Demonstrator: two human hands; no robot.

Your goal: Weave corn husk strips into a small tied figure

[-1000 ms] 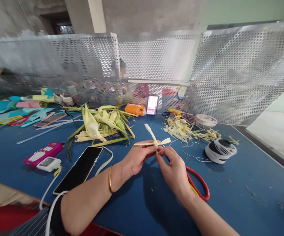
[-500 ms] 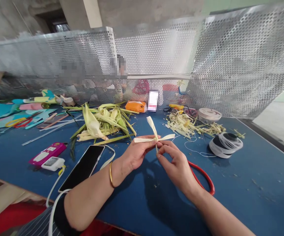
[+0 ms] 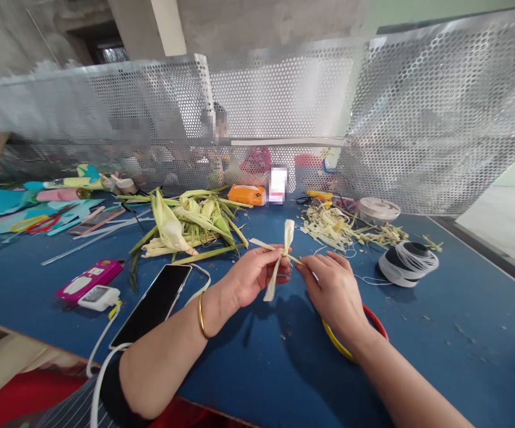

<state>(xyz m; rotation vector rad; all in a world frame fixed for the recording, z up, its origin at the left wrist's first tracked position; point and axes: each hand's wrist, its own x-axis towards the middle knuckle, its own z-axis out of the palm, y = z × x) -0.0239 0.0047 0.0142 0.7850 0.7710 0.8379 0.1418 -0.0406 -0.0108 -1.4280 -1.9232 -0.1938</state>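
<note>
You hold the husk knot up over the table, and it is the middle of your clock. Your left hand pinches it near the knot between thumb and fingers. Your right hand pinches the thin end that pokes out at 4 o'clock. The table is blue and flat, with tiny bits sprinkled on your right side.

A big husk pile lies at 10 o'clock, and an orange pack is at 11. Shredded scraps sit at 2, and a fat string spool is at 3. A black phone lies at 8. At 12, a shiny wall full of holes stands behind the table. A blurry person shows through it. Behind that is a gray room wall, turning pale green at 1 o'clock.
</note>
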